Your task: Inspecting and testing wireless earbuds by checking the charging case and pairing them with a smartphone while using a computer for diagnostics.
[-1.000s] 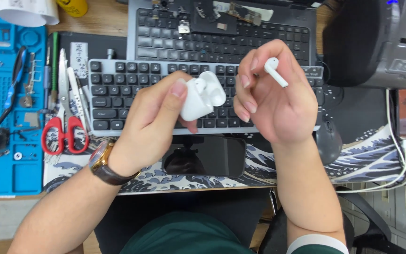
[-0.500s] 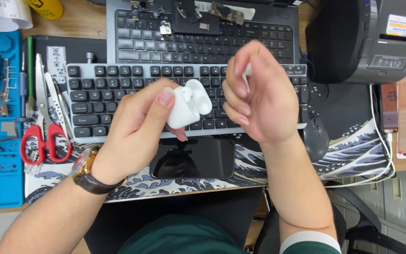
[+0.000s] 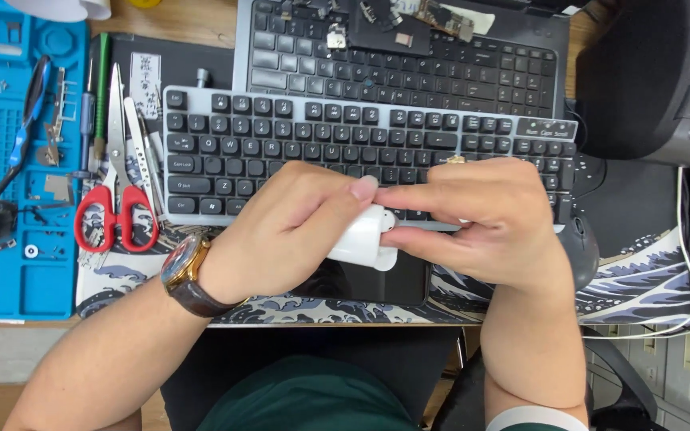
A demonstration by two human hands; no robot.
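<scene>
White earbud case [image 3: 358,238] gripped by both hands' fingers [image 3: 377,191] above cluttered desk keyboard [image 3: 281,148].

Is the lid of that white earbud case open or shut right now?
Cannot tell. The left hand grips the white earbud case and the right hand covers its top, hiding the lid.

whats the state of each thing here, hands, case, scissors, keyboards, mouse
left hand: wrapped around the white earbud case, watch on its wrist
right hand: fingers at the top of the case
white earbud case: held above the desk, mostly hidden; open or shut unclear
red-handled scissors: shut, lying flat
front keyboard: flat, untouched
rear keyboard: small parts lying on it
mouse: idle
</scene>
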